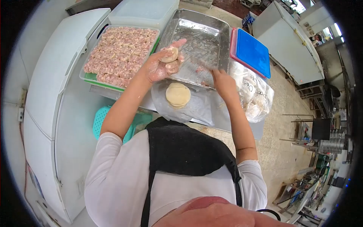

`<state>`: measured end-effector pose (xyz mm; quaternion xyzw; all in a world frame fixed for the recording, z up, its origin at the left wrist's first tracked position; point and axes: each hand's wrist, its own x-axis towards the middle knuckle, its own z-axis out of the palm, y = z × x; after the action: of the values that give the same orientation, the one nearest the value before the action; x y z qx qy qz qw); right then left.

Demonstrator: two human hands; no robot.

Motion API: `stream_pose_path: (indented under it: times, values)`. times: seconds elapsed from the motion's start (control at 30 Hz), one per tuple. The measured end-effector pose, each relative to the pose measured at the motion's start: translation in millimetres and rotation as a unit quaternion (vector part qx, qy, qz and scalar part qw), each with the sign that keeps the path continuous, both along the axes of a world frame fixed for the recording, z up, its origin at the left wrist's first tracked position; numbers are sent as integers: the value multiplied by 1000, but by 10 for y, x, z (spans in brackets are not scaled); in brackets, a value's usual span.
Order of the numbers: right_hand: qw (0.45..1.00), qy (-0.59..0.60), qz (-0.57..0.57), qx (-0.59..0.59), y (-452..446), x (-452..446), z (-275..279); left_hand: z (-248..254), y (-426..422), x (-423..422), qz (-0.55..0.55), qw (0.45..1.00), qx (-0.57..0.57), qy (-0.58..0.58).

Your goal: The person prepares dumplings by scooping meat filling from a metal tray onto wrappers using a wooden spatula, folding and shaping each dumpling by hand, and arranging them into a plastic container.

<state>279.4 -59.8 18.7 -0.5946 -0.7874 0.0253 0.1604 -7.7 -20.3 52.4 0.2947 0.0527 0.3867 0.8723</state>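
Observation:
My left hand [160,67] is closed around a pale round dough wrapper [170,55], its fingers smeared with filling, above the near left side of a metal tray [224,41]. Smears of meat filling [200,69] cling to the tray's bottom. At the tray's near right edge, my right hand [224,82] is closed on a thin, blurred tool that points into the tray; its kind cannot be made out. A small stack of round dough wrappers [177,94] lies on a plastic sheet [202,108] between my forearms.
On the left stands a clear container of raw minced meat [121,53]. Blue and red lids [253,53] and a marked plastic bag [251,92] lie on the right. A turquoise basket [101,119] sits below the table, beside a white freezer [49,94].

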Motion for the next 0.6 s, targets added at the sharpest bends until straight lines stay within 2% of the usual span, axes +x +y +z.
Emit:
stream_pose_path:
  times: [0.03,0.07,0.1,0.13,0.17,0.2,0.23,0.27,0.3,0.37,0.4,0.43,0.47,0.5,0.57,0.6]
  values:
    - [982,-145,-51,-111,-14,-18,27,7,4,-100,-25,1000,3,-17]
    - [988,-76,-73,-110,-91,-22,57,18,-1,-203,-28,999,5,-17]
    - [988,-77,-75,-108,-161,-84,197,25,-15,-305,-4,995,68,69]
    - [995,-6,-71,-76,-235,-150,342,42,-54,-389,21,979,127,155]
    - [995,65,-68,-44,-314,-231,483,74,-95,-464,19,980,126,155]
    - [990,128,-50,-27,-389,-324,630,175,-151,-522,97,918,266,279]
    - [990,128,-53,-27,-460,-437,765,232,-187,-574,172,814,394,390]
    - [979,198,12,-50,-527,-577,892,181,-144,-616,250,731,507,382]
    - [958,266,77,-73,-597,-734,1003,209,-177,-693,249,731,508,381]
    - [963,233,98,-90,-684,-1068,1025,323,-263,-866,149,760,470,423]
    - [961,227,132,-91,-674,-1185,930,379,-295,-951,149,760,470,422]
    - [957,219,167,-92,-652,-1281,894,439,-324,-1029,122,721,501,463]
    - [967,171,186,-37,-602,-1307,950,469,-345,-1105,95,678,529,501]
    - [967,169,188,-37,-652,-1395,1053,435,-355,-1189,98,679,528,501]
    - [992,58,60,96,-771,-1575,1227,281,-336,-1375,151,732,445,494]
    - [985,64,97,131,-790,-1663,1184,164,-329,-1453,153,732,444,493]
